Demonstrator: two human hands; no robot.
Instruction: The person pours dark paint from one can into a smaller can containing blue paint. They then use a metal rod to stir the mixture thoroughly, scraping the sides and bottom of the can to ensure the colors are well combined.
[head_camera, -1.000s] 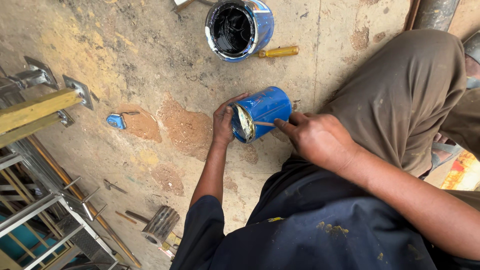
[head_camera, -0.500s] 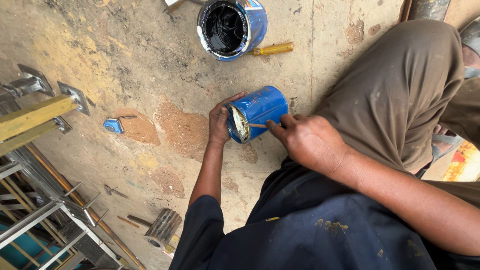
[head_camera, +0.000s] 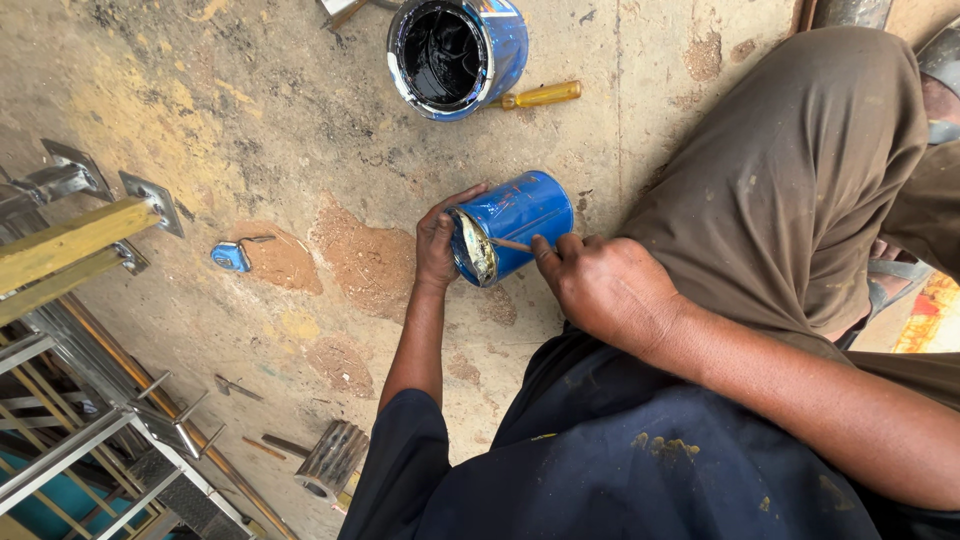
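A small blue paint can (head_camera: 515, 225) lies tilted on its side on the concrete floor, its mouth turned to the left with pale, crusted paint inside. My left hand (head_camera: 440, 240) grips the can at its rim. My right hand (head_camera: 605, 285) pinches a thin metal tool (head_camera: 508, 243) whose tip rests at the can's mouth. Farther away stands a larger open blue can (head_camera: 455, 52) with black paint, and a yellow-handled screwdriver (head_camera: 540, 96) lies beside it.
Metal railing frames and a yellowish bar (head_camera: 70, 245) crowd the left edge. A small blue object (head_camera: 230, 256) lies on the floor near brown patches. A ribbed metal hammer head (head_camera: 332, 458) lies near my left elbow. My bent knee in brown trousers (head_camera: 800, 170) fills the right.
The view has drifted slightly. My right hand has pushed the thin tool closer against the small can's mouth. My left hand keeps its grip on the rim.
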